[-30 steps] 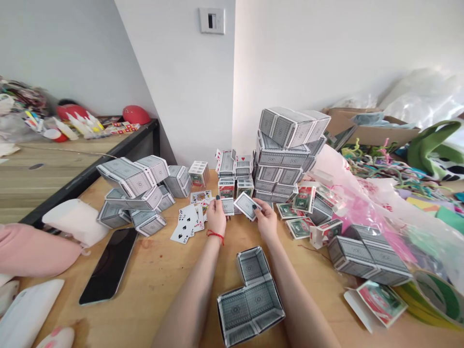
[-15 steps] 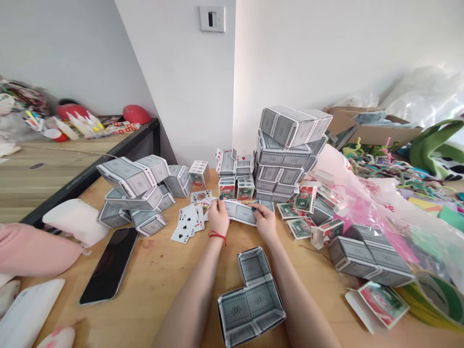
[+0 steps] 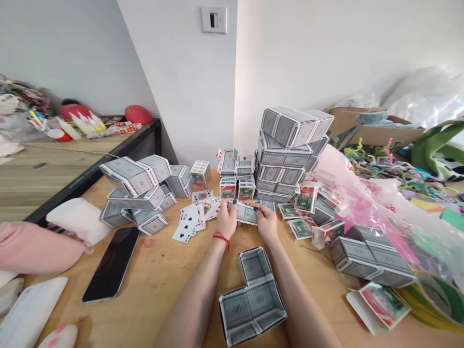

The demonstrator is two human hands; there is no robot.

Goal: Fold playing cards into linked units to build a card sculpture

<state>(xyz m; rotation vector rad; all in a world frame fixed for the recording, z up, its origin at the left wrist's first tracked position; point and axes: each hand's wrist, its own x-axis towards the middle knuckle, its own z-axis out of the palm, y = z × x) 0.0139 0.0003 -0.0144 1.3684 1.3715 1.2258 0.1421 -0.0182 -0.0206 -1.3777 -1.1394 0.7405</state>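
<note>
Between my hands is a strip of grey-backed playing cards (image 3: pixel 245 214), patterned side up, held just above the table. My left hand (image 3: pixel 228 220) is closed on its left end, thumb on top. At the right end, my right hand (image 3: pixel 266 222) pinches the strip, dark-nailed thumb or finger over the card. Below, between my forearms, lies an open L-shaped box of cards (image 3: pixel 253 299), hollow side up. Loose face-up playing cards (image 3: pixel 188 223) lie left of my left hand. Small card packs (image 3: pixel 228 188) stand just behind my hands.
A tall stack of card-built blocks (image 3: pixel 282 154) stands behind right, a lower stack (image 3: pixel 136 181) at left. A black phone (image 3: pixel 111 263) lies on the left. Red-green card boxes (image 3: pixel 300 228), plastic bags (image 3: pixel 357 186) and a tape roll (image 3: pixel 435 299) crowd the right.
My left hand has shifted slightly right and down along the card strip, closer to my right hand. More of the loose face-up cards shows beside it. The L-shaped box stays put.
</note>
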